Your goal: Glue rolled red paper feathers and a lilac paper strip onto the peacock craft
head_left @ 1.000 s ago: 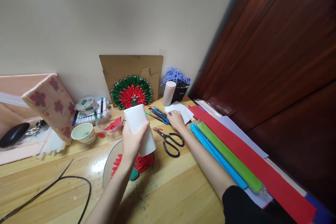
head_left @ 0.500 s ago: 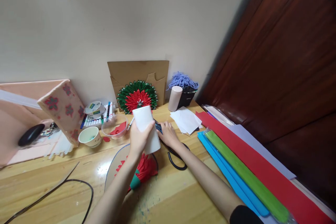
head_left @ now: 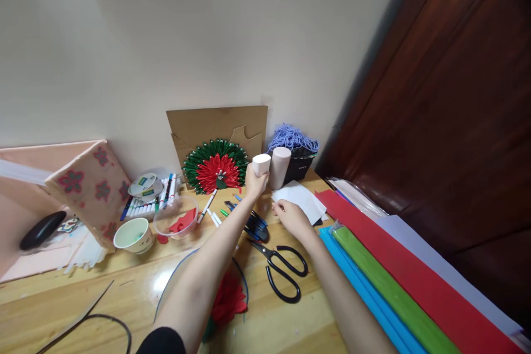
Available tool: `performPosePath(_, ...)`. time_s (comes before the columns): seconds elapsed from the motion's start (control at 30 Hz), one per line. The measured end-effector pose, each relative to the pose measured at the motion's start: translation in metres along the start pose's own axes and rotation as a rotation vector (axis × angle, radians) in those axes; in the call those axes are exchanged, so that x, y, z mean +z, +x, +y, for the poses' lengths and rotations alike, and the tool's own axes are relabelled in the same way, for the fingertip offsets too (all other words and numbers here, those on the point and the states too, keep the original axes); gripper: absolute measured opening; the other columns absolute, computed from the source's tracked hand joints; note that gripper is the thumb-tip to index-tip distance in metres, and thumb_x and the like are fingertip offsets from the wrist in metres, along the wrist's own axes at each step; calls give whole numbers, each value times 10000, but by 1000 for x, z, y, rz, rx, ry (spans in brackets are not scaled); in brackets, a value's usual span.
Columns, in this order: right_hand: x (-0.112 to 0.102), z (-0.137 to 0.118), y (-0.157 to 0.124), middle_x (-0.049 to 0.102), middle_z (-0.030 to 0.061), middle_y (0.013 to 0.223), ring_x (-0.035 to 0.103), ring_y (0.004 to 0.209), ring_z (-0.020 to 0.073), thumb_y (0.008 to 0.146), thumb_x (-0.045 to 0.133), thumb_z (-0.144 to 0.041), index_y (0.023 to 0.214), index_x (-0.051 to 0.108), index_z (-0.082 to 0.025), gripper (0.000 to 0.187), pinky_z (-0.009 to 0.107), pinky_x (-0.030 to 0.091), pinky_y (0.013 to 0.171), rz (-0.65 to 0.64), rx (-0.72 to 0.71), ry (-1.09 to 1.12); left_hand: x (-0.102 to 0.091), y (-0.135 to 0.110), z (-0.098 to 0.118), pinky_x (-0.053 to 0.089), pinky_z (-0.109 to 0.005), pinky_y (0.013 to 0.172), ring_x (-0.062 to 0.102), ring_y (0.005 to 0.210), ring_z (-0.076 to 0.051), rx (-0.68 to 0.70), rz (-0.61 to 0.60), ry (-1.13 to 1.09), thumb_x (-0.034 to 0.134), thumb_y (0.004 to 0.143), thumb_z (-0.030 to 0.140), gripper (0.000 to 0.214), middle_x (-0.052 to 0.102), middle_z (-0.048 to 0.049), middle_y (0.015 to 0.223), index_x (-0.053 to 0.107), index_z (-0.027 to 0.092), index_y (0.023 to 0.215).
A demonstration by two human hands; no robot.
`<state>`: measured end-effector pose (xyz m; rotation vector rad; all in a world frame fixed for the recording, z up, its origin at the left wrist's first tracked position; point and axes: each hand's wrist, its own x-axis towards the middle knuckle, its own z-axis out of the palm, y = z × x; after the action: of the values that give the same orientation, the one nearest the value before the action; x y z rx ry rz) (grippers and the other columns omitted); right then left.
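My left hand is stretched toward the back of the wooden table, its fingers wrapped round a white paper roll held upright next to a pale pink roll. My right hand hovers low over the table at the near edge of a stack of white paper sheets; its fingers are curled, and I cannot make out anything in them. Black scissors lie just in front of it. A cluster of pens lies between my two arms.
A red and green fan-shaped craft leans on cardboard at the wall. Blue yarn tops a black box. Long red, green and blue paper sheets run along the right. A paper cup, a clear bowl and markers stand left.
My left hand has carried the white roll from over the middle of the table to the back, beside the pink roll. My right hand has shifted right, off the pens toward the white sheets.
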<state>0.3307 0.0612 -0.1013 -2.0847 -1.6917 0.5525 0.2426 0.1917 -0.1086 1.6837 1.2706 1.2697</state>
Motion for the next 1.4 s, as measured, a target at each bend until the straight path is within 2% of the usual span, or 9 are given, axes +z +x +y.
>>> performPosePath(0.33,-31,26,0,686,80,869,612,638,121,913,293,-317,937,627,-139,379,201,367,494,-110,126,9,-1,-9,5,412,-316,774,575,1001,-276,-128,-115,302,582,768,375,359,583,-189,1048,494,104,985)
performPosePath(0.43,-35,31,-4,695,64,798,614,596,122,852,427,-284,857,645,-148,257,201,372,495,-174,139,-49,0,-17,11,404,-332,797,565,1027,-296,-122,-142,368,535,799,435,396,566,-209,1073,489,98,1002)
performPosePath(0.6,-25,30,-7,684,82,674,639,650,189,636,615,-116,684,662,-141,72,243,414,585,-267,148,-207,3,-23,17,399,-356,814,552,1045,-331,-140,-174,434,525,793,495,498,535,-245,1120,470,71,1049)
performPosePath(0.83,-4,18,-4,682,165,782,638,822,278,625,623,-124,684,652,-117,66,303,432,661,-251,113,-308,-17,-23,21,396,-359,872,484,1138,-340,-103,-275,423,623,738,464,605,515,-288,1154,471,3,1099)
performPosePath(0.97,-7,11,-12,667,117,672,636,721,244,628,623,-176,596,615,-135,52,281,410,611,-247,13,-237,-67,-58,29,397,-331,906,521,1095,-246,-22,-270,375,506,842,393,455,517,-206,1196,464,64,1155)
performPosePath(1.1,-2,-14,-19,676,42,719,618,694,161,701,548,-232,699,624,-165,101,227,411,595,-208,-151,-75,-149,-117,32,462,-310,800,590,919,-185,93,-210,279,447,868,384,305,589,-94,1066,539,166,1060)
performPosePath(1.23,29,-79,-10,664,22,716,593,660,123,754,508,-300,749,620,-150,187,207,437,597,-87,-415,353,-228,-167,24,470,-280,715,587,841,-165,17,-51,365,426,872,360,251,608,-59,984,595,184,935)
performPosePath(1.3,50,-121,1,672,23,759,599,687,118,770,498,-280,777,619,-150,179,208,451,642,-2,-465,389,-258,-182,14,468,-287,718,576,893,-182,-20,22,434,417,870,347,254,610,-66,984,602,181,925)
performPosePath(1.4,76,-175,17,675,34,780,607,740,145,736,526,-193,757,619,-157,102,234,452,698,-17,-486,343,-292,-201,-2,465,-315,733,568,912,-201,-79,71,534,414,858,343,266,613,-75,964,608,175,928)
